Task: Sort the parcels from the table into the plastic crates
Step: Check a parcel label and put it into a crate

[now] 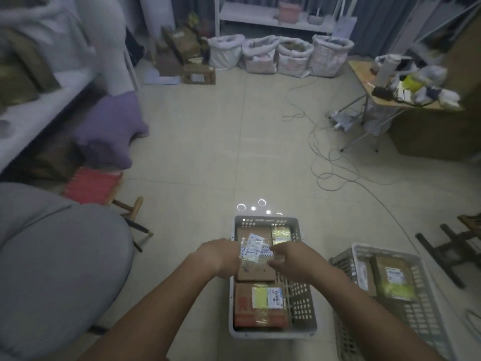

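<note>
A small clear plastic parcel with printed labels (255, 250) hangs above the white plastic crate (302, 311) on the floor in front of me. My left hand (221, 256) grips its left edge and my right hand (287, 259) pinches its right edge. Inside this crate lie a brown box (256, 273), a red and brown box with a yellow label (260, 304) and a small yellow packet (281, 234). A second crate (416, 303) to the right holds brown parcels (391, 276) with labels.
A grey cushion (52, 269) fills the left foreground, with a red folding stool (93, 185) behind it. Cables (335, 162) trail across the tiled floor. A small folding table (406, 100) with clutter stands at right, and white sacks (278, 56) line the back wall.
</note>
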